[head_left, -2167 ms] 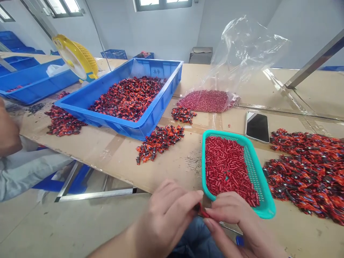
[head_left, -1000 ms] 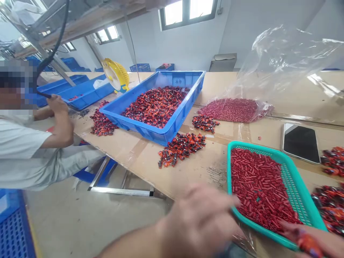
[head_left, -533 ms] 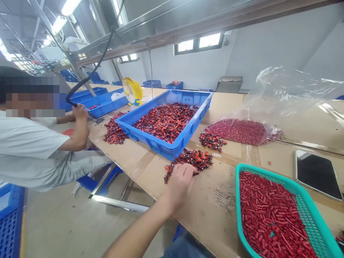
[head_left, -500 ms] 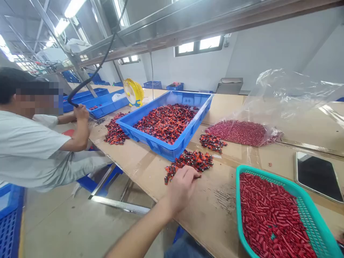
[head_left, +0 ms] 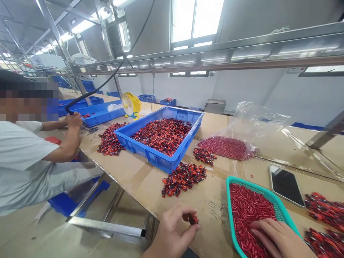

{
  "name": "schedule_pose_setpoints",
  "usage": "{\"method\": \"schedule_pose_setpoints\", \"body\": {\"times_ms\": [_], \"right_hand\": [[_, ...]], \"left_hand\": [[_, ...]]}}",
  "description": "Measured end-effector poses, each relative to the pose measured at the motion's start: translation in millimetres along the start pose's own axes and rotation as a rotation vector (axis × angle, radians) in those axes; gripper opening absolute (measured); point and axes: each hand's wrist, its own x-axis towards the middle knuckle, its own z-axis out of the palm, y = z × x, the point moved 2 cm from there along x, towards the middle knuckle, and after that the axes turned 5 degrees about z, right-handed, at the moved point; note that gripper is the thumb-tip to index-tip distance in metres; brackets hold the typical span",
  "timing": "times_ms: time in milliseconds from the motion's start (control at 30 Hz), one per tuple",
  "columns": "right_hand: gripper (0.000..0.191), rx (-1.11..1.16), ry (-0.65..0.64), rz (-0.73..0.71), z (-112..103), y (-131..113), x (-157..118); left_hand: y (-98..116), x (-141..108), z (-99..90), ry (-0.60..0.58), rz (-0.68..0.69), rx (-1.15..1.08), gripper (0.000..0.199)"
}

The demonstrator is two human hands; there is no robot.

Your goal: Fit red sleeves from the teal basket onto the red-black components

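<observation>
Left grip (head_left: pixel 172 229) has a red-black piece (head_left: pixel 194 218) pinched by the tabletop (head_left: pixel 139 175)'s near edge. Right grip (head_left: pixel 282 236) is in the red tubes (head_left: pixel 247 204), green basket (head_left: pixel 230 204), can't tell if it's holding any. Blue bin (head_left: pixel 161 163) sits further back.

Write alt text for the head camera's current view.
The left hand pinches a small reddish piece while the right hand reaches into a green basket of short red tubes. Beyond, a blue tray of red and black pieces stands on the table, a co-worker at far left.
</observation>
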Motion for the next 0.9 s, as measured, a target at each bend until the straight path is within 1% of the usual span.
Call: {"method": "schedule_pose_setpoints", "body": {"times_ms": [100,167,267,333,400,433,500,567,633,700,800,900], "right_hand": [[0.071,0.018,0.010,0.108,-5,-3,2],[0.075,0.019,0.018,0.180,-5,-2,2],[0.072,0.046,0.028,0.264,-8,-4,2],[0.071,0.074,0.065,0.301,-15,-13,4],[0.068,0.118,0.123,0.325,-25,-33,4],[0.063,0.151,0.148,0.330,-31,-46,3],[0.047,0.236,0.174,0.316,-43,-82,-1],[0.030,0.326,0.176,0.266,-53,-121,-6],[0.019,0.391,0.182,0.184,-60,-158,-10],[0.012,0.428,0.215,0.094,-64,-184,-15],[0.007,0.434,0.295,0.013,-64,-204,-22],[0.005,0.404,0.326,0.007,-64,-213,-32]], "left_hand": [[8,-2,0.4,0.060,-0.022,-0.018,0.022],[15,-3,-0.1,0.076,-0.019,-0.046,0.025],[27,-4,-4.0,0.084,0.008,-0.088,0.025],[34,-4,-7.9,0.081,0.043,-0.104,0.023],[42,-4,-11.5,0.067,0.089,-0.108,0.022],[46,-4,-12.8,0.058,0.116,-0.106,0.022],[54,-5,-14.1,0.043,0.167,-0.098,0.020],[62,-6,-13.6,0.037,0.218,-0.090,0.020],[69,-6,-12.3,0.037,0.275,-0.088,0.021],[77,-8,-11.2,0.036,0.354,-0.079,0.021],[89,-12,-11.6,0.034,0.475,-0.038,0.015],[100,-18,-13.5,0.008,0.543,-0.010,0.013]]}}
